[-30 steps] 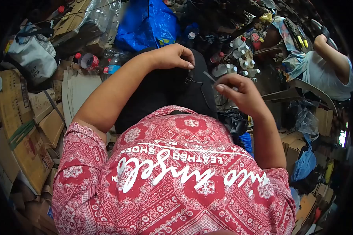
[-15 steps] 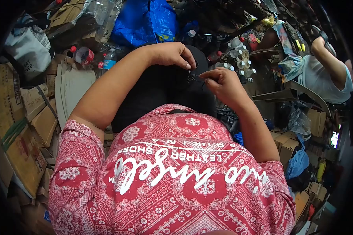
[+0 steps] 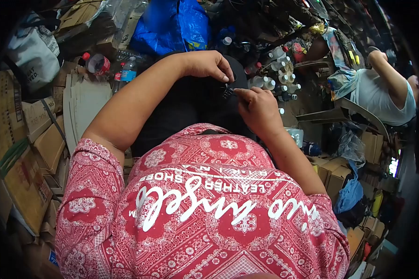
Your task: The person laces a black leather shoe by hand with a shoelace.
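Observation:
A small black piece (image 3: 227,91) with thin, jagged parts sits between my hands above my dark-clothed lap; its kind is too small to make out. My left hand (image 3: 208,66) bends over from above, its thumb and fingers pinched at the top end of the piece. From the right, my right hand (image 3: 260,108) meets the piece's side with its index finger and thumb closed together, the other fingers curled in. Part of the piece is hidden against the dark cloth behind it.
A blue bag (image 3: 172,28) stands ahead. Several plastic bottles (image 3: 284,69) cluster at the right, with more (image 3: 128,72) left. Flattened cardboard (image 3: 81,102) leans on the left. Another person in a white shirt (image 3: 386,95) is at the far right, near a curved board (image 3: 365,114).
My right hand has turned and shifted slightly down, its fingers closer together at the black piece. My left hand has barely moved. The person at right has shifted an arm.

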The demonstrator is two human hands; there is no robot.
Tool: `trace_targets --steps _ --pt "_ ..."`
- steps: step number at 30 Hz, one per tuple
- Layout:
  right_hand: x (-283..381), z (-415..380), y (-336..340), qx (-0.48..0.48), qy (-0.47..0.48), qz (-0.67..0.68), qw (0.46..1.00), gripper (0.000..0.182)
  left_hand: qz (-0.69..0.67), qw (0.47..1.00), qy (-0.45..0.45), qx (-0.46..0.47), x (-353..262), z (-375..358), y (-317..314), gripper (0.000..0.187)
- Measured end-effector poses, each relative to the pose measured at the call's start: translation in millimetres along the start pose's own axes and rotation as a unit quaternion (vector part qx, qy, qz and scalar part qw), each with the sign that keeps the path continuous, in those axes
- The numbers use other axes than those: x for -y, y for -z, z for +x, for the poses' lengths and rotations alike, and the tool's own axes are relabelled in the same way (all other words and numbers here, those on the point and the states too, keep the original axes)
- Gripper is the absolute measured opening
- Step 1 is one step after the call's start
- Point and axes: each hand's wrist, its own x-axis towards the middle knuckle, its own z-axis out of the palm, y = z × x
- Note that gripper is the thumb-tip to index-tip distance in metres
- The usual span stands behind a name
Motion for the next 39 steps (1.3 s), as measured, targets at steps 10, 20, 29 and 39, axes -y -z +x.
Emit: trace_targets --steps 10,20,29,39 --pt "-6 16 -7 0.039 -0.006 -0.048 0.998 0.014 0.023 0.999 0.006 -0.029 2 4 -5 0.021" --pt "-57 15 -24 0.135 -0.154 0.384 0.9 0.017 0.081 0.996 -0.012 0.04 3 9 5 0.024" --pt "-66 15 -42 0.121 -0.167 0.48 0.853 0.017 0.082 0.996 0.005 0.026 1 11 6 0.023" --pt "-36 21 -29 0.009 -0.087 0.282 0.955 0.011 0.227 0.962 -0.062 -0.14 -1 -16 -3 0.031"
